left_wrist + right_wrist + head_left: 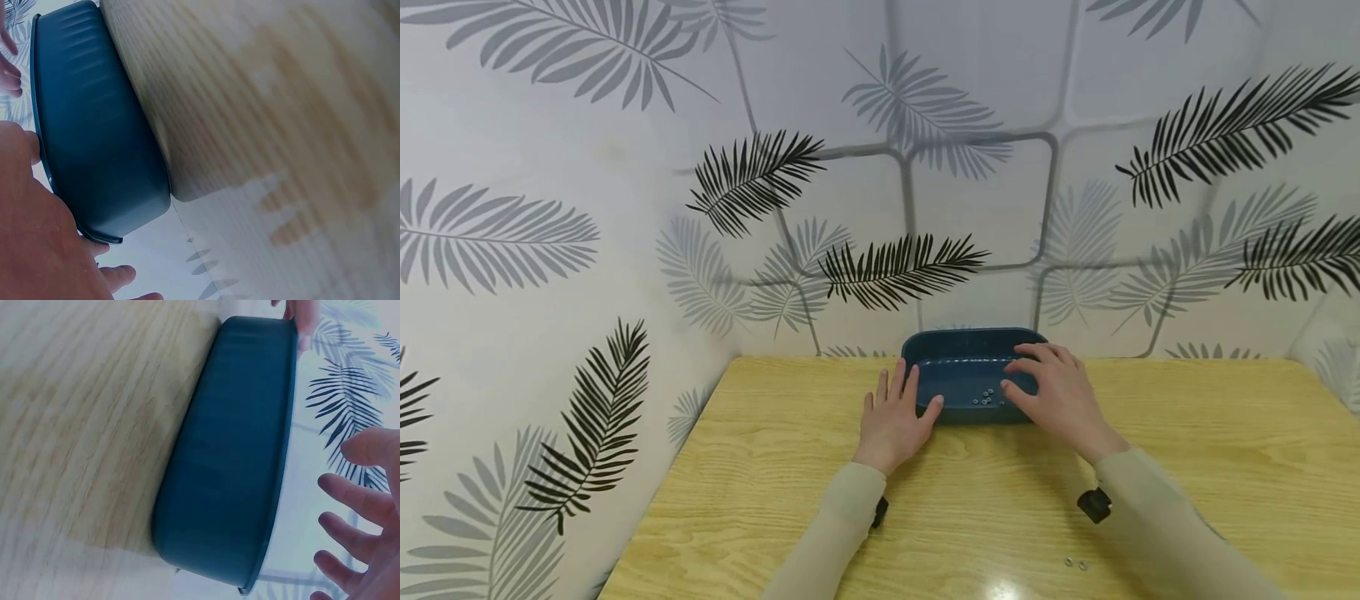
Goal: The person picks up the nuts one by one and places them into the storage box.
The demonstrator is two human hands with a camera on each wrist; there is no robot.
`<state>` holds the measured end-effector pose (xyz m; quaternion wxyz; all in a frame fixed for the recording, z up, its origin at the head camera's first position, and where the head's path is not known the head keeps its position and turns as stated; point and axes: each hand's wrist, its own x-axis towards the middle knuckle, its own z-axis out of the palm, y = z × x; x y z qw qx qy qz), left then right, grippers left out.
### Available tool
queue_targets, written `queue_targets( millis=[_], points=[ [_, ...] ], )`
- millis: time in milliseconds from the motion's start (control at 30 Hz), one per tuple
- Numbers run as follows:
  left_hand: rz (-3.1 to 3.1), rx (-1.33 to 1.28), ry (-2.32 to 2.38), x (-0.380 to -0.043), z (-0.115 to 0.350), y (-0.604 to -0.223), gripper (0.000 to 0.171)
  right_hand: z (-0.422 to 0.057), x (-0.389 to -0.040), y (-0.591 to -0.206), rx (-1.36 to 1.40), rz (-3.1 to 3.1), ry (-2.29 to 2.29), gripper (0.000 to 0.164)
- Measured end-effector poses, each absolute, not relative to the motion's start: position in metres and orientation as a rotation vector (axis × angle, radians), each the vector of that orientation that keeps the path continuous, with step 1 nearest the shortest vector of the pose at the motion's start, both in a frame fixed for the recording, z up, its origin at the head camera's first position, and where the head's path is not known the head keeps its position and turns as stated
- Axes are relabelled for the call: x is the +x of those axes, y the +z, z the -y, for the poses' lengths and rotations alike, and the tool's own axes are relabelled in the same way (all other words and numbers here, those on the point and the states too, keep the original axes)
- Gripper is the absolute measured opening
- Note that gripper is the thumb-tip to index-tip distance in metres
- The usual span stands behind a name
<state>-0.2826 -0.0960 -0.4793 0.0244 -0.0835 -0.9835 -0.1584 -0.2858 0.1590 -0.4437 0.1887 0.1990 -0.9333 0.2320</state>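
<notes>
A dark blue rectangular dish (955, 415) stands at the far edge of the table, with several small metal rings or nuts (987, 397) on its floor. At the dish's left end, my left hand (891, 429) rests against the rim, fingers straight and thumb by the front corner. My right hand (1063, 400) hovers over the right end, its fingers spread and loosely bent with nothing visible between them. In the right wrist view the right-hand fingers (353, 534) stand apart from the dish wall (228, 450). The left wrist view shows the left hand (37, 231) beside the dish corner.
Two more small metal rings (1075, 564) lie on the wooden table (760, 467) near its front, beside the right forearm. A leaf-patterned wall (865, 208) rises directly behind the dish. A black wrist device (1094, 505) hangs beneath the right sleeve.
</notes>
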Motion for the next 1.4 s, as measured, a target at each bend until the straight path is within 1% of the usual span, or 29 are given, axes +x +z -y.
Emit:
queue_targets(
  millis=[367, 767, 900, 1100, 1400],
  points=[
    [3.044, -0.263, -0.503, -0.282, 0.096, -0.479, 0.076, -0.167, -0.259, -0.431, 0.634, 2.558, 0.625, 0.027],
    [3.042, -0.266, -0.503, -0.281, 0.097, -0.478, 0.077, -0.18, -0.234, -0.427, 0.708, 2.51, 0.58, 0.025],
    [3.045, -0.263, -0.494, -0.281, 0.097, -0.477, 0.076, -0.182, -0.228, -0.425, 0.729, 2.492, 0.58, 0.023],
    [3.062, -0.263, -0.483, -0.283, 0.096, -0.478, 0.076, -0.189, -0.219, -0.426, 0.799, 2.447, 0.605, 0.016],
    [3.074, -0.26, -0.459, -0.284, 0.096, -0.477, 0.075, -0.191, -0.206, -0.427, 0.843, 2.459, 0.623, 0.015]
  ],
)
